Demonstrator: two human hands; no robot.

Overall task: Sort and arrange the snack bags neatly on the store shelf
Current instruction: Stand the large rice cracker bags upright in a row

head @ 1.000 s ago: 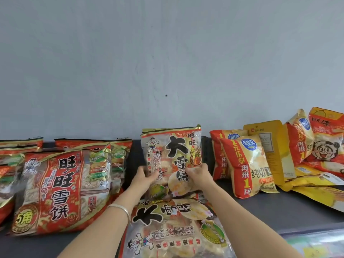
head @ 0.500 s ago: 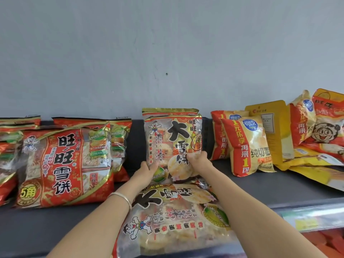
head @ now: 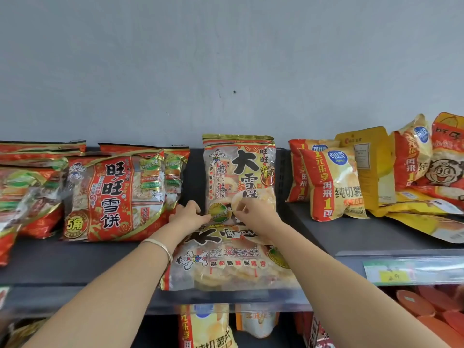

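Observation:
A clear-and-gold rice cracker bag (head: 239, 172) stands upright at the middle back of the dark shelf (head: 75, 262), with the top of a like bag showing just behind it. My left hand (head: 187, 214) grips its lower left corner. My right hand (head: 253, 212) has curled fingers on its lower front edge. A second bag of the same kind (head: 226, 262) lies flat under my wrists, overhanging the shelf's front edge.
Red rice cracker bags (head: 113, 197) lean in a row at the left. Yellow chip bags (head: 331, 187) and a jumble of yellow and red bags (head: 442, 169) fill the right. A price strip (head: 401, 272) runs along the front edge. More bags (head: 206, 327) sit on the shelf below.
The upright bag has been pushed back and stood straighter against the bag behind it. Both hands slid down to its bottom edge. My view dropped, showing the lower shelf.

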